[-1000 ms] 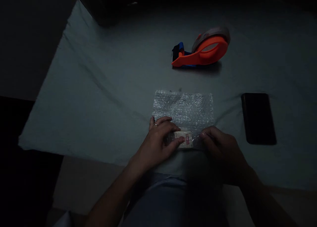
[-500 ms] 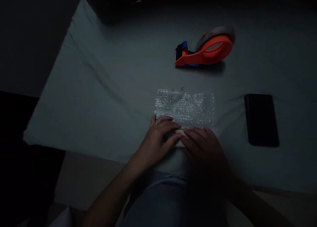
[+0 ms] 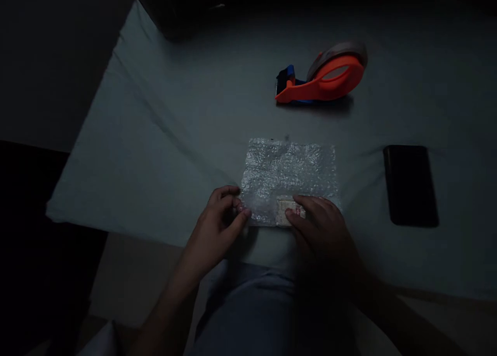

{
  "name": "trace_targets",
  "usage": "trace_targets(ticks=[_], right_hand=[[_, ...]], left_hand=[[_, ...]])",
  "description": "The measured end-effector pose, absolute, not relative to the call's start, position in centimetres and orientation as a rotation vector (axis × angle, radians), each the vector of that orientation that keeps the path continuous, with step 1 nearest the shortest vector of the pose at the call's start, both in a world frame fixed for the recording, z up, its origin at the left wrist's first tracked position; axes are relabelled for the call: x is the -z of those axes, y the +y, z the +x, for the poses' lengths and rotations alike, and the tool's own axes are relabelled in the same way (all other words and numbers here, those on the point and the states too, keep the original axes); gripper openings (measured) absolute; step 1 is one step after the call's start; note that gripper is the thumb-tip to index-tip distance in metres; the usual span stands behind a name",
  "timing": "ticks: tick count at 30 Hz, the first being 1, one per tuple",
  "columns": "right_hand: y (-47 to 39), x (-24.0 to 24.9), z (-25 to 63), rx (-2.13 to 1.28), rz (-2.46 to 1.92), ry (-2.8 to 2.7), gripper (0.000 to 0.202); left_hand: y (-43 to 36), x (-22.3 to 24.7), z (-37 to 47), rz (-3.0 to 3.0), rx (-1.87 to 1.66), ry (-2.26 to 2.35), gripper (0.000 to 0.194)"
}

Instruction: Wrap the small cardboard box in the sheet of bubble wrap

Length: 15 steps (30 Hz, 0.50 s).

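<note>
A sheet of bubble wrap (image 3: 289, 164) lies flat in front of me. On its near edge rests a small pale block (image 3: 284, 219) with reddish marks, its kind too dim to make out. My right hand (image 3: 320, 224) is closed over the block's right part, thumb and fingers on it, hiding that side. At the near left corner of the sheet, my left hand (image 3: 223, 216) pinches the wrap between thumb and fingers. The left hand is apart from the block.
Farther back stands an orange and blue tape dispenser (image 3: 322, 84) with a roll of tape. A black rectangular object (image 3: 411, 185), like a phone, lies to the right. A pale, creased cloth (image 3: 155, 154) covers the table. The scene is very dim.
My left hand has moved left, off the block to the corner of the bubble wrap. More of the block now shows; my right hand stays on it.
</note>
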State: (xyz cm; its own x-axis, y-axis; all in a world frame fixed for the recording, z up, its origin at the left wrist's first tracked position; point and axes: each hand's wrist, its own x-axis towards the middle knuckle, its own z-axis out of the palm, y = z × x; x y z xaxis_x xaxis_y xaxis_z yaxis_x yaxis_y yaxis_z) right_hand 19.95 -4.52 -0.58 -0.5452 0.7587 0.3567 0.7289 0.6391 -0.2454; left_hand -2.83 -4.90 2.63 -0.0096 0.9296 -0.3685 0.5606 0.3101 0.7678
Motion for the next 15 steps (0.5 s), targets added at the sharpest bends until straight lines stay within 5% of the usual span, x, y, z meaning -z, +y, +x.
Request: trace_targets(ticks=[5, 15], right_hand=[[-4.5, 0.6, 20.2, -0.131, -1.152, -2.458, 0.018], [-4.7, 0.8, 20.9, -0.198, -1.174, -2.527, 0.022]], left_hand=[[-4.6, -3.9, -3.6, 1.277, -0.142, 1.732, 0.037], [-4.0, -1.7, -2.4, 1.06, -0.496, 1.468, 0.03]])
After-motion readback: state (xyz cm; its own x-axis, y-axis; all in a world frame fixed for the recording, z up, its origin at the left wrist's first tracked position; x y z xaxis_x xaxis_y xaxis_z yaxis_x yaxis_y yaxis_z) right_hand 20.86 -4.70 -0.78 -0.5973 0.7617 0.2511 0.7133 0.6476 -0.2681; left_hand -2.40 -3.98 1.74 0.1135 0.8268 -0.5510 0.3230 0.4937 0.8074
